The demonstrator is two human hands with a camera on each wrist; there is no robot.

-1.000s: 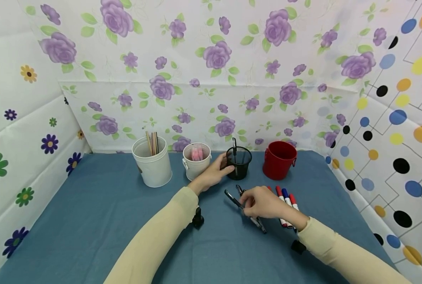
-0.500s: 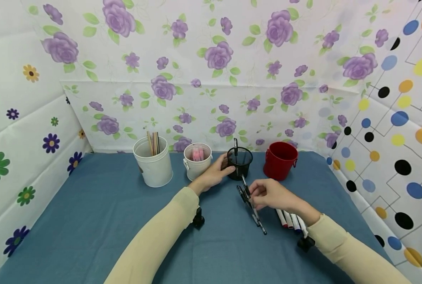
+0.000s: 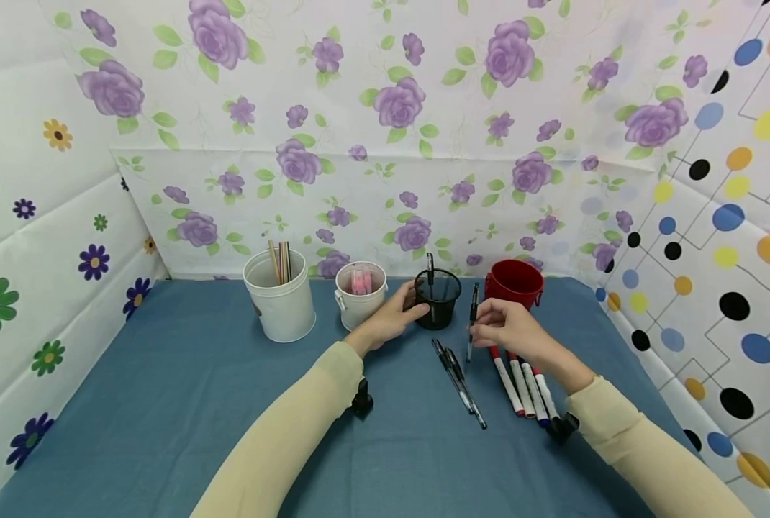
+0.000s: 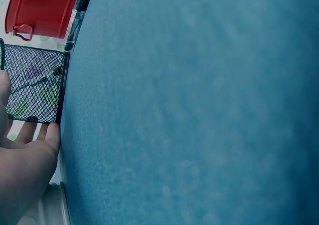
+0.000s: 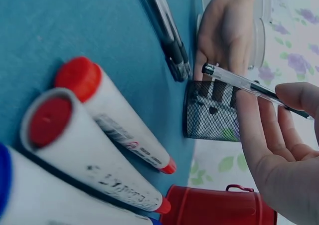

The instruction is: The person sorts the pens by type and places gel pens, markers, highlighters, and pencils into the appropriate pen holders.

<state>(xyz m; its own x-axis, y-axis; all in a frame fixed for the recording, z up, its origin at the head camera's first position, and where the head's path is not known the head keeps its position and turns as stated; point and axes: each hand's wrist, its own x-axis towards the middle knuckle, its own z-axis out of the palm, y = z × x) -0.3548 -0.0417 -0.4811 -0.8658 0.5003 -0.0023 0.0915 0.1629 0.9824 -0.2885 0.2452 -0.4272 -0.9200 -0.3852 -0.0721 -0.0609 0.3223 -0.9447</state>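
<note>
My left hand (image 3: 388, 318) holds the black mesh pen holder (image 3: 442, 311) from its left side, thumb in front and fingers behind. One black pen (image 3: 429, 263) stands inside that holder. To the right, my right hand (image 3: 513, 332) pinches a gel pen (image 3: 473, 309) between thumb and fingers, nearly upright and raised off the cloth. In the right wrist view the clear-barrelled pen (image 5: 239, 82) crosses in front of the mesh holder (image 5: 212, 112). Black pens (image 3: 458, 381) lie close together on the cloth, in front of the holder.
Several white markers (image 3: 521, 388) with red or blue caps lie below my right hand. A red bucket (image 3: 513, 282) stands behind it. Left of the holder are a small white bucket (image 3: 358, 309) with pink items and a larger white bucket (image 3: 284, 309) with thin sticks.
My right hand has picked one pen up from the group on the cloth, brought it upright and moved it right and back towards the red bucket. The left hand stays on the pen holder.
</note>
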